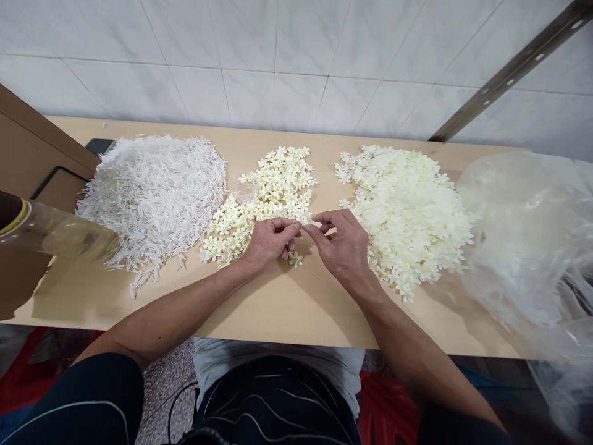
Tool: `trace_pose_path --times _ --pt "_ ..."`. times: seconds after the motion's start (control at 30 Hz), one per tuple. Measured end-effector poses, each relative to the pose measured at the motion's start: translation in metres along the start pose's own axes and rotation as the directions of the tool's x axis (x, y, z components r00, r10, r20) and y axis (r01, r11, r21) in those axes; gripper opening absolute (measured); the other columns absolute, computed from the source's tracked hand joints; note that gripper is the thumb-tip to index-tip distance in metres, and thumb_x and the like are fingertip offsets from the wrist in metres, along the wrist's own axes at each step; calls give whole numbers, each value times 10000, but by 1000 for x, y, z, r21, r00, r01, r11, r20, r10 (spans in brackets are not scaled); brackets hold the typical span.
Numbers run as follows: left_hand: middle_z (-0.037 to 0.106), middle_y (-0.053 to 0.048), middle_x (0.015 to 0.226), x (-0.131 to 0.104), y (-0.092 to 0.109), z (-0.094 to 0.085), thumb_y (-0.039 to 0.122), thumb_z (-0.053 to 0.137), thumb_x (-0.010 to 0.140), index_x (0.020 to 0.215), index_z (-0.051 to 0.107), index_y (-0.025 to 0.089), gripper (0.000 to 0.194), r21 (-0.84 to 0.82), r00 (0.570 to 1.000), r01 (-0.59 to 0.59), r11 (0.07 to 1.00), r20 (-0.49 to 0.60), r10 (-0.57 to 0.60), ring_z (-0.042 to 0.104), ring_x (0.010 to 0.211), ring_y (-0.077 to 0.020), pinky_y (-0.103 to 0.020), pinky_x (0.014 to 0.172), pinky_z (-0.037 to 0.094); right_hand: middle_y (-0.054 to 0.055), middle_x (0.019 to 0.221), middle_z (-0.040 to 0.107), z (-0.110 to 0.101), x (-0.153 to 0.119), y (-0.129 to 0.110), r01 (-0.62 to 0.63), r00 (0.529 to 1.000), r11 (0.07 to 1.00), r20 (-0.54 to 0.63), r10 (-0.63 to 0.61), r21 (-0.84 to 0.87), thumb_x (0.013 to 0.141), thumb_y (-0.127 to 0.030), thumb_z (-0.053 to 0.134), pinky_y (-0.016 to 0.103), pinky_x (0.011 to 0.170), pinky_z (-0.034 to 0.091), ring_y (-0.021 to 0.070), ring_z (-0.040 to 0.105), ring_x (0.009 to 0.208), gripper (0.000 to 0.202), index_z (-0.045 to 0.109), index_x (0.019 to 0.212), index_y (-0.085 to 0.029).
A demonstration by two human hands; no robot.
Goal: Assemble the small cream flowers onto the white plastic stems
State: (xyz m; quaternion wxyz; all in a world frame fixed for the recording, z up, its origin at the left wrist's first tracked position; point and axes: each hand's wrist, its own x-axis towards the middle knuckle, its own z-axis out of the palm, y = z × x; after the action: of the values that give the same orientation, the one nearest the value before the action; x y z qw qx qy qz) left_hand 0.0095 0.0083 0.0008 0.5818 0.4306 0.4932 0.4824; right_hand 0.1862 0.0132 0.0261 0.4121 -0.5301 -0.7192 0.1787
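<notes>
White flowers (410,210) flank pinched left fingers (289,232) and right fingers (317,235); what they hold is indistinct.

Flowers (407,210) left of bag (523,228)

We cannot tell what lies between the fingers (291,231) of the left hand (271,241) and right hand (343,246); it is too small. We see the bottle (69,232) cut off at the left edge, the plastic bag (523,228) at the right, and flowers (278,176) partly hidden behind the left hand.
</notes>
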Motion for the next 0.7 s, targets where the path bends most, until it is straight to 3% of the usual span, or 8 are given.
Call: trace_pose_path --times 0.07,0.17,0.27,0.4,0.53,0.7 --pt "664 -13 628 -1 0 0 441 741 843 865 755 142 300 8 1000 0 1000 4 0 493 403 -71 -201 388 385 99 987 733 0 0 0 5 1000 999 6 -5 -31 918 -484 701 347 737 593 215 684 810 268 756 956 -224" --pt "653 -7 604 -1 -1 0 439 735 848 884 761 140 302 17 1000 4 1000 10 -4 482 393 -69 -201 391 384 75 922 764 0 0 2 -82 989 997 124 80 11 941 -538 656 376 783 601 232 710 811 315 784 955 -250" --pt "654 -8 607 -2 -1 1 436 738 844 898 761 138 304 2 1000 2 1000 12 -2 479 396 -69 -199 387 374 67 914 777 1 0 2 -208 965 970 190 182 129 911 -597 667 367 721 616 223 719 746 384 794 980 -242" --pt "630 -3 578 -4 1 2 428 748 839 888 756 138 294 -2 1000 -5 1000 24 5 506 418 -79 -194 394 375 48 717 734 -1 3 0 -365 919 890 258 298 273 810 -642 755 332 610 611 192 678 597 461 774 910 -193" --pt "599 10 539 -5 2 3 438 749 840 875 751 141 299 6 1000 -1 1000 26 1 493 410 -79 -196 404 381 35 685 713 -4 7 -1 -396 901 849 328 285 351 805 -633 768 297 574 596 171 674 567 460 734 866 -179" --pt "597 13 536 -4 4 3 455 757 827 856 746 146 311 3 1000 -5 1000 16 5 496 416 -82 -198 404 381 33 702 709 -4 7 4 -412 896 835 329 298 366 859 -624 724 300 558 601 163 673 537 448 699 875 -177"
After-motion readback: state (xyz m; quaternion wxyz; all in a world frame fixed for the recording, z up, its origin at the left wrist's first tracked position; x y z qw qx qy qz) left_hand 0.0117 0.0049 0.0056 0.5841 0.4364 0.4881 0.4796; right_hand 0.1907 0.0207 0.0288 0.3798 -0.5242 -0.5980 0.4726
